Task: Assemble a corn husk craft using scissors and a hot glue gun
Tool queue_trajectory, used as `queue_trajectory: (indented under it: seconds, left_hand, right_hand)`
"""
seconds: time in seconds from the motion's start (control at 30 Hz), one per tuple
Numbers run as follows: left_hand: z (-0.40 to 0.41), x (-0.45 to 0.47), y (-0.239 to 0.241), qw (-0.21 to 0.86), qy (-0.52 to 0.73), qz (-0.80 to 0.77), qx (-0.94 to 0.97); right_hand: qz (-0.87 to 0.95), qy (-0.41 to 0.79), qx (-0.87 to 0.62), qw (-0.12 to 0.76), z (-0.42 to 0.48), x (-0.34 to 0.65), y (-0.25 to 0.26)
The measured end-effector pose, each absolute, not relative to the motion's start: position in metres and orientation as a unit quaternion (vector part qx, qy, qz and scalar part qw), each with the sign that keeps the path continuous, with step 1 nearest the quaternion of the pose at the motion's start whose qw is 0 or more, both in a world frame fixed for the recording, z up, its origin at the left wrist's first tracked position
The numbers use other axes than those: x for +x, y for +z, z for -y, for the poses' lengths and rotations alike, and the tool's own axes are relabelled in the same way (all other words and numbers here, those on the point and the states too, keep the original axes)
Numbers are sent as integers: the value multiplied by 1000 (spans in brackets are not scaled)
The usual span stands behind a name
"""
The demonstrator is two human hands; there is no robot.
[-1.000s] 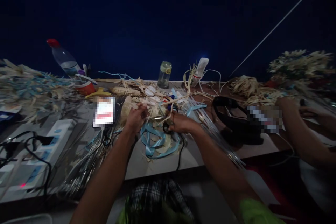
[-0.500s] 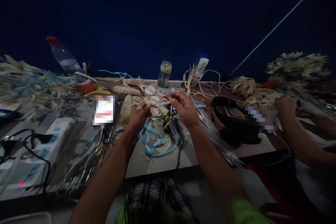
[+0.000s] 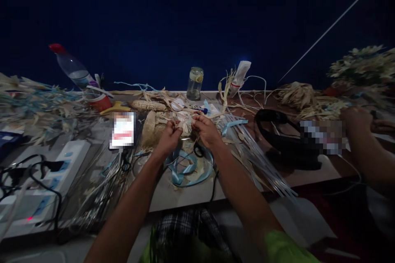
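My left hand (image 3: 170, 133) is closed in a pinch over the cluttered middle of the table. Close to it on the right, my right hand (image 3: 206, 130) pinches too. Something thin and pale shows between the fingertips, too small and dim to name. Below the hands lies a loosely coiled light blue ribbon (image 3: 185, 168). Black-handled scissors (image 3: 198, 150) rest just under my right hand. Dried corn cobs, one a long cob (image 3: 149, 105), lie behind and left of my left hand among pale husk scraps. A blue-capped pen (image 3: 202, 111) lies behind my right hand.
Left: a lit phone (image 3: 122, 131), a power strip (image 3: 66, 166), thin wires (image 3: 105, 197) and a tilted bottle (image 3: 72, 68). Behind: a glass jar (image 3: 195, 84). Right: clear sticks (image 3: 262, 162), a black headband-like strap (image 3: 286, 148), husk bundles (image 3: 298, 96) and another person's hand (image 3: 358, 125).
My right hand has come down and left, and the two hands are closer together. The view has shifted slightly. The other person's hand appears farther right.
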State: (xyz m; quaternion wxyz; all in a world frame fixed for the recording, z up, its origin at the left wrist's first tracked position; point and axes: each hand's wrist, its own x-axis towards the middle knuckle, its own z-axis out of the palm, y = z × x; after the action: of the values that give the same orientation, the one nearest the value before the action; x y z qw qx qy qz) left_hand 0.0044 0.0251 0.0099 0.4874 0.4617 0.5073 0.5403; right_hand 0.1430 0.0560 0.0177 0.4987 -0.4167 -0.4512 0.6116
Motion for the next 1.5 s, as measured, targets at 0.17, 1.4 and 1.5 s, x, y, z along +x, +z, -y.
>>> queue_trajectory:
  seconds: [0.17,1.4,1.5]
  left_hand:
    - [-24,5,9,543,534,-462,454]
    - [-22,4,2,750,461,-350,319]
    - [-21,4,2,760,452,-341,320]
  right_hand:
    - [460,592,-410,519,-61,156,15]
    - [552,593,-355,467,-53,175,34]
    - [530,615,-344,471,-53,175,33]
